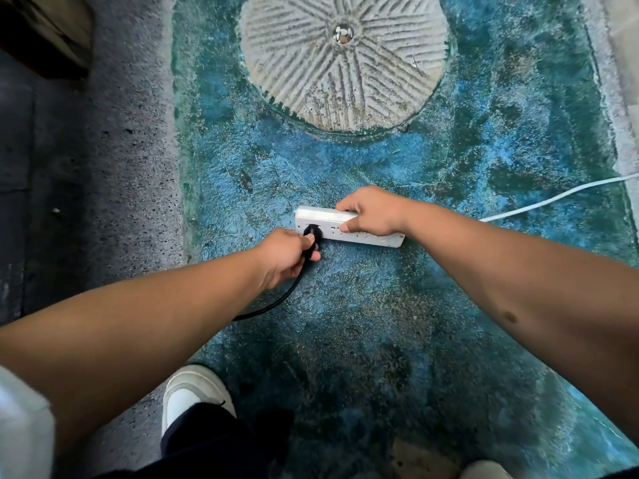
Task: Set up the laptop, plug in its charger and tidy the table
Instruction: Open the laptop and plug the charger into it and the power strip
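A white power strip lies on the blue-green floor near the middle of the head view. My right hand grips its top from above, thumb on the socket face. My left hand is closed on the black charger plug, which sits at the strip's leftmost socket. The black charger cable runs from the plug back under my left forearm. The laptop and the table are out of sight.
The strip's white cord trails off to the right edge. A round grooved stone disc is set in the floor ahead. A grey speckled strip borders the left. My white shoe stands at the bottom.
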The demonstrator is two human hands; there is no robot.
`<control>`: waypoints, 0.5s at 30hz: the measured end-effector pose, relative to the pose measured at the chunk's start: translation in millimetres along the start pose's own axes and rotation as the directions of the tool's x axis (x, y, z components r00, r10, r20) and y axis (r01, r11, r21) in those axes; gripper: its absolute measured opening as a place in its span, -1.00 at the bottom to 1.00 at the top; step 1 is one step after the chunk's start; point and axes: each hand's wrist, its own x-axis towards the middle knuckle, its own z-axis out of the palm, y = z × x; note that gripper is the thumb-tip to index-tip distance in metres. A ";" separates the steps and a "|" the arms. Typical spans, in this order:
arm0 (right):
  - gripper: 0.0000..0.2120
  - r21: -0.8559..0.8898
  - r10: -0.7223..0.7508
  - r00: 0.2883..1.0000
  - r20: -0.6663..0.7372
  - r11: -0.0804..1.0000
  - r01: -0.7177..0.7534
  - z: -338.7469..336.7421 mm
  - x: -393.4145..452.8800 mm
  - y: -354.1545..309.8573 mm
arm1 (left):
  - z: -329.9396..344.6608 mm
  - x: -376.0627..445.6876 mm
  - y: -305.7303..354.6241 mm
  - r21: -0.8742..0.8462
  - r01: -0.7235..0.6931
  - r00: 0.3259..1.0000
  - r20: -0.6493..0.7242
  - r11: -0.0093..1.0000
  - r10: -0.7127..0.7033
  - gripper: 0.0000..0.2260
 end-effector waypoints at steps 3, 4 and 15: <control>-0.72 -0.005 0.000 1.000 0.009 1.000 0.000 -1.9 -2.4 -1.9 | -2.6 1.1 3.1 -0.011 0.011 1.000 0.014 1.000 -0.011 -0.90; -0.72 -0.004 0.005 1.000 0.014 1.000 -0.004 -1.6 -2.8 -2.5 | -2.1 1.2 4.1 0.000 0.027 1.000 0.015 1.000 -0.027 -0.89; -0.87 -0.080 0.052 0.987 0.152 0.996 -0.040 22.1 5.5 0.2 | -5.9 -15.4 39.6 0.642 0.168 0.948 0.104 0.748 -0.302 -0.75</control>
